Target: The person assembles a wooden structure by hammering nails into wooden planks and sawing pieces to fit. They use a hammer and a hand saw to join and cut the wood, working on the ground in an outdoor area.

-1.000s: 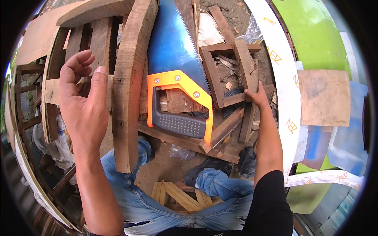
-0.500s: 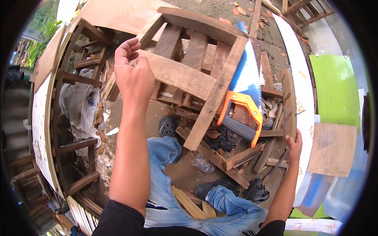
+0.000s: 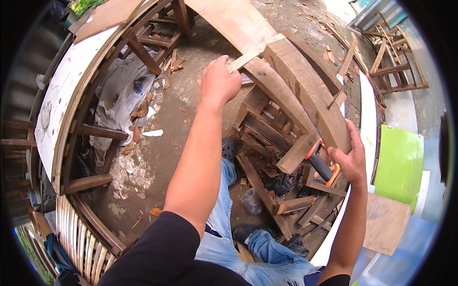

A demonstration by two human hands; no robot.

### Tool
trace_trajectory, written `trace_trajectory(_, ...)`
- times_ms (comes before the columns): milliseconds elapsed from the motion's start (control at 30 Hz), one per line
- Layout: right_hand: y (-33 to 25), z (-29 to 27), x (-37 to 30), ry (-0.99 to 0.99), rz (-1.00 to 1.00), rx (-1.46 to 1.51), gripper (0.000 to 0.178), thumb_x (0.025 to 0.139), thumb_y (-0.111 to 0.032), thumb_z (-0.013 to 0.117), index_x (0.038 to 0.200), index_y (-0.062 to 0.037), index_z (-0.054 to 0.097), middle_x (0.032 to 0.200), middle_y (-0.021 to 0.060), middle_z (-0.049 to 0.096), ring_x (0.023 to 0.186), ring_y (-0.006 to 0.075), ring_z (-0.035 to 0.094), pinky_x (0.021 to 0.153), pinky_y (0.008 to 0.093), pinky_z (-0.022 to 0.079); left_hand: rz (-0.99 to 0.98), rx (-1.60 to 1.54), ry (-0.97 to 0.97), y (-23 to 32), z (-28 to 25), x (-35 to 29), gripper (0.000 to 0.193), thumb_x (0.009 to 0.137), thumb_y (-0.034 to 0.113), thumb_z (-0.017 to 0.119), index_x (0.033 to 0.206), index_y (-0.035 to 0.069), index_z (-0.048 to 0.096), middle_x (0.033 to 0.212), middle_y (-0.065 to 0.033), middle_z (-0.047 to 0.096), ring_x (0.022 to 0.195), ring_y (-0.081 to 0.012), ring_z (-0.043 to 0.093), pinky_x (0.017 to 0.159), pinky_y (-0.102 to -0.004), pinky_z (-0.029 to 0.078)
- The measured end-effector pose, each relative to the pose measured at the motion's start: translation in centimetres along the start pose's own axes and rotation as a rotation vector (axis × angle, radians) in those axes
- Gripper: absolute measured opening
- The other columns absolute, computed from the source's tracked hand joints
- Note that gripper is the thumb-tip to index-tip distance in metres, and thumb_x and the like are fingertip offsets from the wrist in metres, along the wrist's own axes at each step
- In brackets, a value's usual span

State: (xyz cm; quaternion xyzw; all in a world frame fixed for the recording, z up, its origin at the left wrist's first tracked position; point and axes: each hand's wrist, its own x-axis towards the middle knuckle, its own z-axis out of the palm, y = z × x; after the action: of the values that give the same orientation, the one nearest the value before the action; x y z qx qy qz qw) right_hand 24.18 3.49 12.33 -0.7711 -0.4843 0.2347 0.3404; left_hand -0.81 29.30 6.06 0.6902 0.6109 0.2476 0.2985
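Note:
My left hand is closed on the end of a pale crosspiece of a wooden frame. My right hand grips the near end of a thick, slightly curved wooden board, its thumb on the near side. That board lies over or right along the frame's right side; I cannot tell whether they touch all along. Near the board's right edge a nail sticks out. Beneath my right hand shows a handsaw with an orange and black handle; most of its blade is hidden behind the wood.
Wood offcuts and a clear plastic cup lie on the dirt floor by my feet. A white-topped wooden structure stands at the left. Green sheet and a plywood piece lie at the right; wooden frames stand far right.
My left hand has closed on the frame's crosspiece, and the frame has turned and shifted right. My right hand has raised the curved board against the frame, now covering much of the saw.

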Motion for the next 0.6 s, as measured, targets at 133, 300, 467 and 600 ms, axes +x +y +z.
trace_trajectory(133,-0.6,2.3,2.6,-0.043,-0.007,-0.054,0.077,0.072,-0.006,0.071,0.141,0.0095,0.042,0.140,0.0186,0.048,0.128,0.0274,0.050,0.109,0.0362,0.039,-0.103,0.070,-0.034,0.0,-1.7,-0.2,0.057,0.083,0.021,0.060,0.139,0.010,0.056,0.138,-0.0140,0.058,0.133,-0.0316,0.050,0.110,-0.0524,0.035)
trace_trajectory(300,0.0,2.9,3.2,-0.063,0.050,-0.021,0.081,0.073,-0.007,0.071,0.144,0.0116,0.038,0.143,0.0220,0.046,0.129,0.0286,0.050,0.109,0.0375,0.039,-0.130,-0.029,-0.137,-1.2,-2.1,0.3,0.043,0.079,0.011,0.063,0.121,0.006,0.064,0.129,-0.0146,0.064,0.125,-0.0338,0.057,0.105,-0.0505,0.041)
trace_trajectory(467,0.5,2.9,3.1,-0.074,-0.030,-0.178,0.082,0.072,-0.011,0.069,0.145,0.0104,0.038,0.141,0.0215,0.047,0.125,0.0277,0.052,0.105,0.0354,0.043,-0.114,-0.034,-0.236,-2.5,-1.3,0.8,0.034,0.078,0.008,0.065,0.111,0.004,0.070,0.124,-0.0164,0.067,0.120,-0.0343,0.061,0.102,-0.0491,0.045)
trace_trajectory(600,0.5,3.4,3.1,-0.068,-0.031,-0.140,0.082,0.072,-0.011,0.069,0.145,0.0090,0.039,0.137,0.0202,0.050,0.122,0.0268,0.054,0.103,0.0341,0.043,-0.101,0.012,-0.281,-2.5,-1.1,0.8,0.030,0.079,0.012,0.068,0.109,0.006,0.073,0.121,-0.0155,0.068,0.118,-0.0325,0.062,0.100,-0.0468,0.047)
